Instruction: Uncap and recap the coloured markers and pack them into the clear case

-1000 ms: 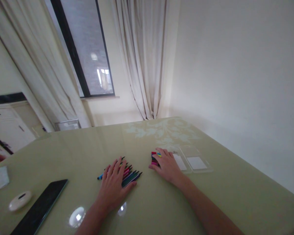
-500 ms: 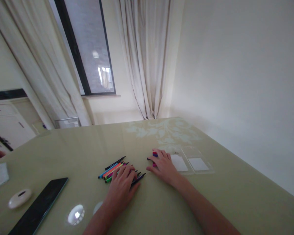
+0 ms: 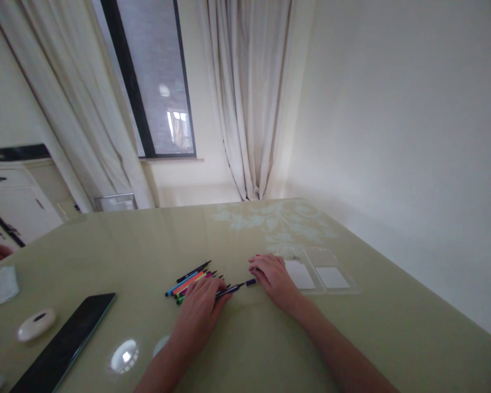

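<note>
My left hand [image 3: 204, 297] is closed around a dark marker [image 3: 231, 290], whose bare tip points right. Beneath and beside that hand lies a loose row of uncapped markers [image 3: 184, 287] in blue, orange, green and other colours, with a black one [image 3: 193, 271] at the far side. Just right of the held marker's tip is a dark cap [image 3: 250, 282], lined up with it and pinched at the fingertips of my right hand [image 3: 273, 275]. The tip and cap are a small gap apart. My right fingers hide most of the other caps.
An open clear plastic case [image 3: 319, 267] with white inserts lies right of my right hand. To the left are a black tablet [image 3: 65, 344], a white oval object [image 3: 36, 325] and a pale sheet [image 3: 0, 288]. The wall [image 3: 413, 164] borders the table's right edge.
My right hand has drawn its fingers in, and a dark cap now shows toward the marker. The dark marker in my left hand has tilted flatter. The view has shifted slightly.
</note>
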A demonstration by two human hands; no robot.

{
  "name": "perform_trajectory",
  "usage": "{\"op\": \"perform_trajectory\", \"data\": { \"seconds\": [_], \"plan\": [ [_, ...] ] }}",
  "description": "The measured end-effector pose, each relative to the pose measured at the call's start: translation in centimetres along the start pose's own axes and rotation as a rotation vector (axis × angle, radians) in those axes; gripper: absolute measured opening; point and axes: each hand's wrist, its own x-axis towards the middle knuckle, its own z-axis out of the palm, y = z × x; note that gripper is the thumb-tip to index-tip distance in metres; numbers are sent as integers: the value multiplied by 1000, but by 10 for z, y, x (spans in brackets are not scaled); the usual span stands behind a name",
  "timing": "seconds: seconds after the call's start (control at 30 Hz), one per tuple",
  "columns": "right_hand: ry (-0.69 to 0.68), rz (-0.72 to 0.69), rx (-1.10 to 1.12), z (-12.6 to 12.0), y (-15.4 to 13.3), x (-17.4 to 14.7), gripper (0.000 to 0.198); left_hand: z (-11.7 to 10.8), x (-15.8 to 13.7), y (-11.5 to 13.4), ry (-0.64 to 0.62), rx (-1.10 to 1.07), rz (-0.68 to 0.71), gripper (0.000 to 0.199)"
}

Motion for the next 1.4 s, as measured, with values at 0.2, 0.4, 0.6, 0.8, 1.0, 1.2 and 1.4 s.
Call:
{"op": "perform_trajectory", "data": {
  "seconds": [0.2,0.4,0.6,0.8,1.0,1.2,1.4],
  "plan": [
    [-121,-61,-109,4,0,-6,8,-1,-1,-7,54,-73,-13,25],
    [25,-84,113,-11,-13,-6,16,-1,-4,-11,146,-114,0,33],
    [60,-136,139,-17,-23,-11,19,-3,-5,-12,160,-132,23,34],
    [29,-150,197,-11,-26,-14,21,-4,-5,0,153,-152,76,33],
    [43,-123,340,-11,-26,-16,25,-3,-5,15,163,-271,52,32],
    [47,-150,410,-11,-22,-17,29,6,-7,13,149,-316,28,31],
    [20,-193,407,-18,-19,-15,34,0,-10,11,63,-273,18,21]
  ]
}}
